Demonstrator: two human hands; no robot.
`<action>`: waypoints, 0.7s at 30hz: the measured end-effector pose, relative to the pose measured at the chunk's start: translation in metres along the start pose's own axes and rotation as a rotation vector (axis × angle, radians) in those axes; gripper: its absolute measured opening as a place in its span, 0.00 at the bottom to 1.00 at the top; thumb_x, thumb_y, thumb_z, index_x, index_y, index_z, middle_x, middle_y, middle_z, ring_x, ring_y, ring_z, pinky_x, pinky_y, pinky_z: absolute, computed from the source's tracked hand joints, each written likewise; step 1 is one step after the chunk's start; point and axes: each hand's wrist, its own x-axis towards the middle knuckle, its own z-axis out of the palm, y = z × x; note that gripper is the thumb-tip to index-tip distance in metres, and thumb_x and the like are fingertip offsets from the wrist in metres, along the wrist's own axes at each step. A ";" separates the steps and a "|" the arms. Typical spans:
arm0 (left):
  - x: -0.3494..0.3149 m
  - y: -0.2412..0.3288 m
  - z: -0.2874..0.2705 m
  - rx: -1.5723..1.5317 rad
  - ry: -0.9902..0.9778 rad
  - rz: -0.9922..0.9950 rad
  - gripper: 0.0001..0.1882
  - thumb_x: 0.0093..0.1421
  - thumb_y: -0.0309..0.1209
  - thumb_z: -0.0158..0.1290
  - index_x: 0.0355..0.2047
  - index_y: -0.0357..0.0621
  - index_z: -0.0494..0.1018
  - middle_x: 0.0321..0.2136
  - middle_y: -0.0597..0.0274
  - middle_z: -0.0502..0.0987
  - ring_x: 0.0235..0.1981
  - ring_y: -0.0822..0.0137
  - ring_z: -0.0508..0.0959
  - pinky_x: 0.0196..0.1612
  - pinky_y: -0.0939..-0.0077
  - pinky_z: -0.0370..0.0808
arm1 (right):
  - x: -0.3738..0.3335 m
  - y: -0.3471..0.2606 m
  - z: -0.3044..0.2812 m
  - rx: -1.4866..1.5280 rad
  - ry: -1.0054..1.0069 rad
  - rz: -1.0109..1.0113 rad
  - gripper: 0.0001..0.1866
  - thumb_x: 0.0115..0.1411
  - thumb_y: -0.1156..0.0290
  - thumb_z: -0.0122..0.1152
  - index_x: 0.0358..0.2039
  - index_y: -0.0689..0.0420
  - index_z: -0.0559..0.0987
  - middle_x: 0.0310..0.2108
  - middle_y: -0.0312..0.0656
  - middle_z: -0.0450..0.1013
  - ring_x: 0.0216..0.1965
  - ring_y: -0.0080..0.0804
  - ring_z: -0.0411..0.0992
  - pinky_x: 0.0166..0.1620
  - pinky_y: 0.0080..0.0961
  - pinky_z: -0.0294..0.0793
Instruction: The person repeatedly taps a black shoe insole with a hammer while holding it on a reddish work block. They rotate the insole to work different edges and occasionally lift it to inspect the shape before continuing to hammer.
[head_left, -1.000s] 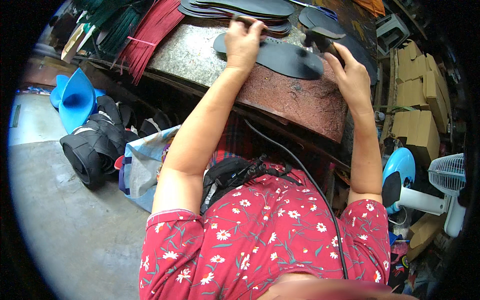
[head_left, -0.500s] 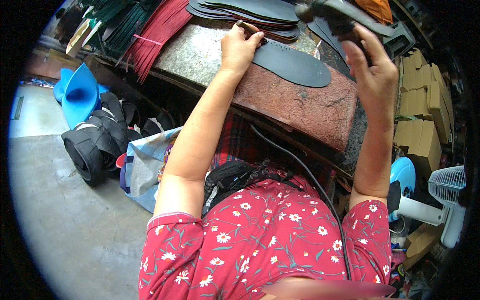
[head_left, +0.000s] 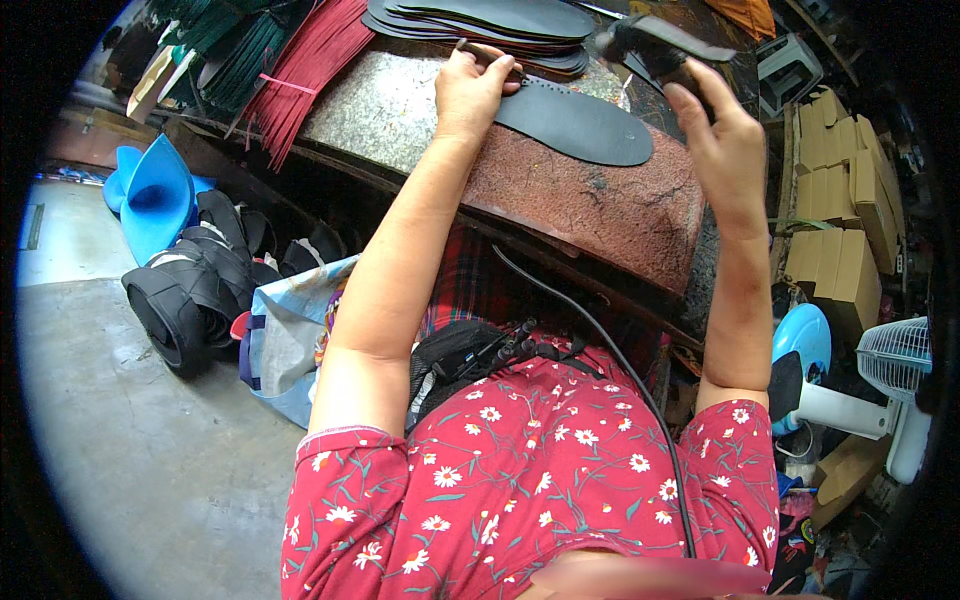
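A dark grey shoe sole [head_left: 585, 125] lies on a worn reddish block [head_left: 600, 200], with a row of small holes along its far edge. My left hand [head_left: 470, 95] is closed around a short dark punch [head_left: 478, 52] at the left end of the sole. The punch's lower tip is hidden by my fingers. To the right, my right hand [head_left: 722, 135] grips a hammer [head_left: 665, 50], held raised beyond the sole's right end. The hammer is partly blurred, and its handle is mostly hidden by the hand.
Stacked grey soles [head_left: 480, 25] lie at the back. Bundled red strips [head_left: 305, 80] and dark green strips [head_left: 240, 50] are to their left. Cardboard boxes [head_left: 835, 260] and a white fan [head_left: 893, 365] stand at the right. Black rolls [head_left: 175, 305] sit on the floor at left.
My right hand and the hammer have come lower and slightly left, nearer the punch. My left hand keeps its hold on the punch at the sole's edge. The view has shifted slightly.
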 end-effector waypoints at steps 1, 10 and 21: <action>0.001 -0.001 -0.002 0.092 -0.033 0.028 0.06 0.62 0.25 0.56 0.36 0.34 0.72 0.31 0.54 0.81 0.32 0.67 0.82 0.35 0.79 0.81 | 0.002 -0.007 -0.008 0.048 0.009 -0.002 0.20 0.63 0.53 0.59 0.52 0.49 0.77 0.33 0.47 0.79 0.34 0.43 0.80 0.36 0.32 0.77; -0.010 0.011 0.021 1.056 -0.126 0.616 0.14 0.57 0.33 0.60 0.39 0.41 0.71 0.25 0.50 0.79 0.29 0.51 0.82 0.33 0.62 0.78 | -0.003 -0.014 0.026 -0.149 0.028 -0.159 0.19 0.63 0.52 0.59 0.49 0.46 0.79 0.34 0.47 0.79 0.35 0.49 0.79 0.36 0.35 0.77; -0.006 0.002 0.015 0.386 -0.086 0.142 0.05 0.61 0.25 0.56 0.34 0.36 0.73 0.30 0.55 0.82 0.31 0.68 0.83 0.33 0.76 0.81 | -0.005 -0.010 -0.021 0.159 0.070 -0.003 0.17 0.66 0.65 0.59 0.54 0.54 0.77 0.26 0.31 0.74 0.25 0.11 0.67 0.26 0.13 0.68</action>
